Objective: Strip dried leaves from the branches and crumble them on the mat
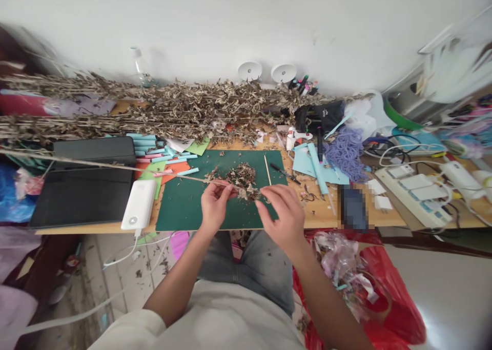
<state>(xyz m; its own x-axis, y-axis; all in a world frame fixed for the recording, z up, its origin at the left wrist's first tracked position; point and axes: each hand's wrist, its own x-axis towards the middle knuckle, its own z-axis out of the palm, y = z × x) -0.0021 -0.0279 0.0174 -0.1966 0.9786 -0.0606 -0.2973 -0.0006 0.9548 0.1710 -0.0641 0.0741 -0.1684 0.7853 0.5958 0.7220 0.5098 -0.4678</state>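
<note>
White wall [246,22] at the back, wooden table [317,217] pushed up against it, and wow, there's a lot of stuff on it. Long bundles of dried stalks [215,104] run along the back, leaves and all. Up front is a green mat [180,206] with a pile [240,175] of crumbly brown leaves on it, plus a thin stick [268,170] and a black pen [282,171] by its right edge.

From the head view, the left hand [216,201] has its grip pinched on one long stem [169,174], over the mat. The right hand [284,217] is at the leafy end [249,192], thumb and fingers curled around it with a bit of a gap. Can't tell if that grip is actually pinching a leaf or just hovering.

As for how far along things are: the stem looks pretty much bare from the left hand out past the left edge, with leaves only near the right hand. The loose stuff on the mat is a decent little heap, I'd say, but the stalks behind look loaded, so most of the leaves seem to be on them.

Also around: paper rolls [144,142], a power bank [139,204], a glue gun [294,137], purple yarn [346,152], and a red bag [400,293] of scraps below.
</note>
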